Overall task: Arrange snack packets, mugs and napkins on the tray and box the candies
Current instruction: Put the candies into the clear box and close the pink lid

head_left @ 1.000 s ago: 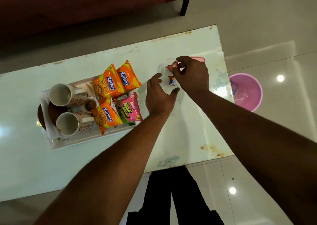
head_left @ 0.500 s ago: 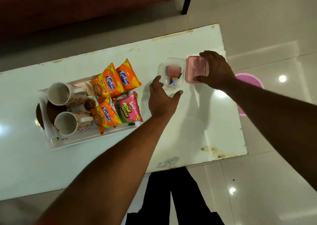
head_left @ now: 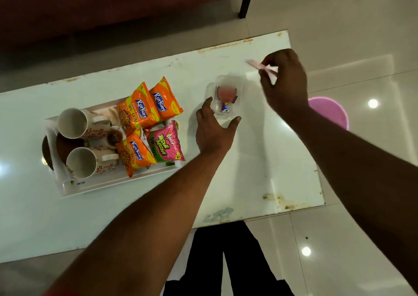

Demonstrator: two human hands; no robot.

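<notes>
1. Nearest us, at six o'clock, dark trousers (head_left: 226,261) stand on a glossy pale tiled floor (head_left: 362,239) that mirrors round lights.
2. Above them runs the near edge of a white glass-topped table (head_left: 260,171), chipped and rust-stained at its right corners.
3. Our left hand (head_left: 214,128) lies near the table's middle, fingers straight and spread wide. Its thumb and forefinger flank the near end of a small clear plastic box (head_left: 240,87); we cannot tell whether they touch it.
4. The box sits open-topped at that hand's twelve o'clock, with wrapped candies (head_left: 225,108) inside.
5. At the hand's nine o'clock, a white rectangular tray (head_left: 101,188) carries two white patterned mugs (head_left: 72,124), three orange snack packets (head_left: 140,112) and one pink snack packet (head_left: 167,145).
6. At the box's two o'clock, our right hand (head_left: 285,83) pinches a flat pink plastic lid (head_left: 262,66), blurred, above the table.
7. Past the table's right edge, at three o'clock, a pink plastic bucket (head_left: 332,110) stands on the floor. At twelve o'clock a dark red sofa (head_left: 113,6) rests on a black leg (head_left: 245,6).
</notes>
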